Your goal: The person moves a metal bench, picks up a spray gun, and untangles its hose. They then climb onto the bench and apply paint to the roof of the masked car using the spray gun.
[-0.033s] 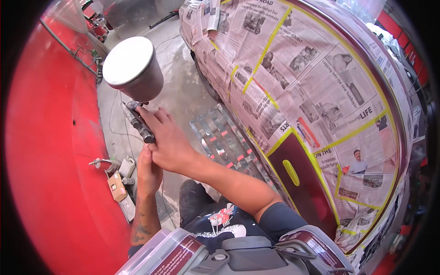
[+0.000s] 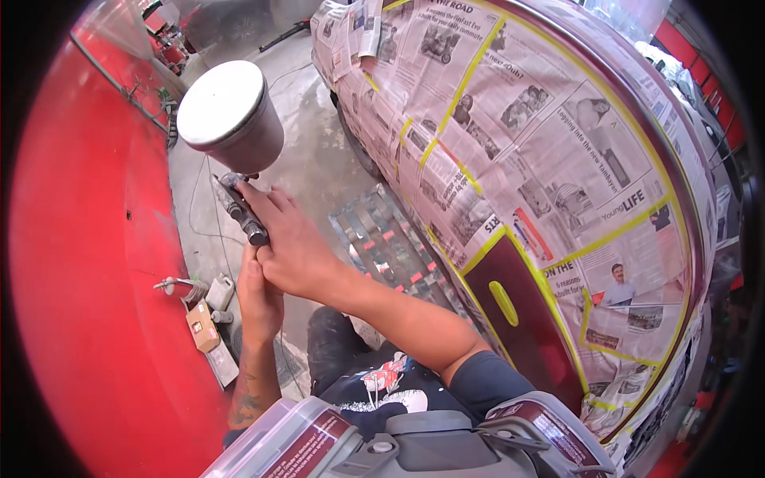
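My right hand is wrapped round a spray gun, its fingers along the gun's far side. On top of the gun sits a grey paint cup with a white lid, tilted a little to the left. My left hand is closed just below the gun's rear end, touching my right hand; its thumb points up, and what its fingers grip is hidden. To the right is a car body covered in newspaper and yellow tape. One dark red panel is left bare, with yellow tape over an oval on it.
A red wall runs along the left. Near its foot stand a small cardboard box and a pale jug. A thin hose trails over the concrete floor. A metal grate lies beside the car.
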Available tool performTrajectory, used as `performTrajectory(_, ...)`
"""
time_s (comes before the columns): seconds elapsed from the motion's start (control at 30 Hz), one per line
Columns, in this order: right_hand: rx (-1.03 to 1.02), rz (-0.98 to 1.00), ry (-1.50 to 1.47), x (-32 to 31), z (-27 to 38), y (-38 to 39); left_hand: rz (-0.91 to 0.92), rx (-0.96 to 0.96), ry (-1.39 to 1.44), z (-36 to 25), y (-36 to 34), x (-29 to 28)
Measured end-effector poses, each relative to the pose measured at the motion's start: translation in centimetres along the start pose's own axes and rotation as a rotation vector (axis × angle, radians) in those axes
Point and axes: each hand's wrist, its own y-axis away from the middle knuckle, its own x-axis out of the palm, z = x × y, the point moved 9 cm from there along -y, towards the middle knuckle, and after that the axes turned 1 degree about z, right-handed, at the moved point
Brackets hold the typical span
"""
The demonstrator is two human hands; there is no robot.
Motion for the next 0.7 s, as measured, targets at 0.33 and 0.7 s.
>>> performTrajectory(0.33, 0.205, -0.196, -0.216, -8.4, -7.7, -7.6, 0.421, -0.347, 0.200, 10.4, -6.1, 6.6)
performTrajectory(0.7, 0.556, -0.360, -0.240, -12.5, -20.8, -17.2, 0.349, -0.498, 0.284, 13.8, -21.2, 8.1)
